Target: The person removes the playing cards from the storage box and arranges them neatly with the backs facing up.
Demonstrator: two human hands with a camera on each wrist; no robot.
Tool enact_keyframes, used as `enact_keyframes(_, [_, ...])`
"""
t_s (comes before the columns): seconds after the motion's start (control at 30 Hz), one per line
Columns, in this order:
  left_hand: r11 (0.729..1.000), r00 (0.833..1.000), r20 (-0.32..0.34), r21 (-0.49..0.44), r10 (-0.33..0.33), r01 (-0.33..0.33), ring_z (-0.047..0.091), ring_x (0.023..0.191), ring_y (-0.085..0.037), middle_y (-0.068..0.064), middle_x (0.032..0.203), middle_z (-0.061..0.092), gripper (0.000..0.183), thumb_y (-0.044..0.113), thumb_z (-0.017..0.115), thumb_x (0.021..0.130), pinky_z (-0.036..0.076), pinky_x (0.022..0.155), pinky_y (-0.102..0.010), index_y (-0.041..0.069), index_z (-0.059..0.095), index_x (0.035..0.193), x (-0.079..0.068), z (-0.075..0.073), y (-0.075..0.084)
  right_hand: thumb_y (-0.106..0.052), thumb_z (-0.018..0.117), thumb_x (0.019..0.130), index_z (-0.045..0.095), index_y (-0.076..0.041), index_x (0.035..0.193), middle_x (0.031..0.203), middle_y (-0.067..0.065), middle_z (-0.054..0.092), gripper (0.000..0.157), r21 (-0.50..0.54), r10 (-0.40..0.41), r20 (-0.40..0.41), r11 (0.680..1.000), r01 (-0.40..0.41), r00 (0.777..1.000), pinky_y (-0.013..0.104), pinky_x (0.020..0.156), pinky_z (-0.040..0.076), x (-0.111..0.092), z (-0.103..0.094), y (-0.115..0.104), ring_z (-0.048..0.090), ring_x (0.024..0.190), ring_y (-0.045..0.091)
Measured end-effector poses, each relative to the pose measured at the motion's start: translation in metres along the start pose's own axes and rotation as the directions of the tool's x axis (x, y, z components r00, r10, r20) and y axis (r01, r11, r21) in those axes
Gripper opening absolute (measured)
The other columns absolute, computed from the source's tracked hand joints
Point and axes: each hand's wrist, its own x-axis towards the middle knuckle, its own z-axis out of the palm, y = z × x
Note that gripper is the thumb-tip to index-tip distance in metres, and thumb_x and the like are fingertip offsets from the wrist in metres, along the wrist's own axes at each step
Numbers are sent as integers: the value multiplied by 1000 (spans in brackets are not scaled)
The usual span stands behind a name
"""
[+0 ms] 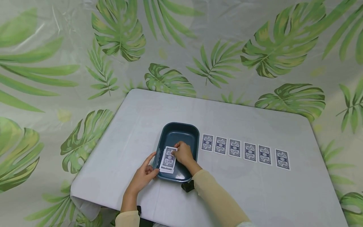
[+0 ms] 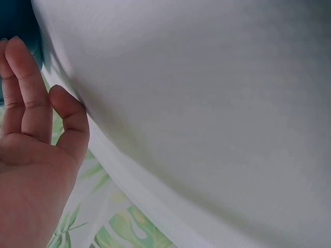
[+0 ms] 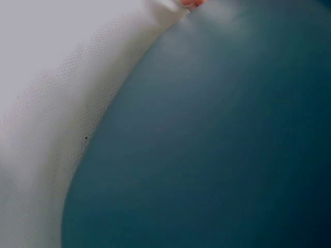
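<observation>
A dark teal tray (image 1: pixel 181 138) lies on the table, with a small pile of patterned playing cards (image 1: pixel 167 167) in its near left part. Over the pile, my right hand (image 1: pixel 184 154) pinches the upper right edge of the top card (image 1: pixel 169 157). My left hand (image 1: pixel 144 175) is at the tray's left side, its thumb by the near corner and a finger stretched along the rim. In the left wrist view, the left hand's fingers (image 2: pixel 33 93) are mostly straight beside the tray's wall. The teal tray surface (image 3: pixel 207 144) fills most of the right wrist view.
Several face-down cards (image 1: pixel 235 148) form a spaced row to the right of the tray. A white cloth (image 1: pixel 241 189) covers the table. Leaf-patterned sheeting (image 1: pixel 215 47) hangs behind it. A small black object (image 1: pixel 187 186) shows below the tray's near edge, by the right sleeve.
</observation>
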Motion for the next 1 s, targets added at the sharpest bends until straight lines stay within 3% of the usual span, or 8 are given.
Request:
enact_keyframes(0.27, [1000,1000,3,-5,8,-8,47,55,-14,-3,65,55,70,16,69,89,39,55,-26,33,38,149,6,3,-14,-5,77,81,65,-2,89,75,4,57,15,-1,-36,-63,999,36,997,34,66,44,1,-1,4,53,70,18])
enact_keyframes(0.57, [1000,1000,2,-11,5,-5,45,54,-14,-3,65,54,70,15,69,90,38,55,-27,29,37,150,5,4,-11,-5,74,83,63,-4,88,74,2,55,12,91,-47,-87,994,55,995,31,65,42,-1,-8,3,50,69,17])
enact_keyframes(0.87, [1000,1000,-7,6,12,-12,46,54,-13,-4,65,56,69,16,68,89,40,56,-27,30,38,150,3,3,-11,-8,71,89,70,-1,97,80,6,64,11,216,-67,-59,973,79,996,28,63,50,-6,-36,-6,58,70,15])
enact_keyframes(1.0, [1000,1000,-6,10,-1,1,47,56,-14,-5,66,57,69,17,68,90,40,57,-28,32,37,150,3,2,-11,-6,68,91,70,1,103,83,8,64,15,311,-60,-59,947,75,996,34,63,55,-10,-53,-6,59,70,16])
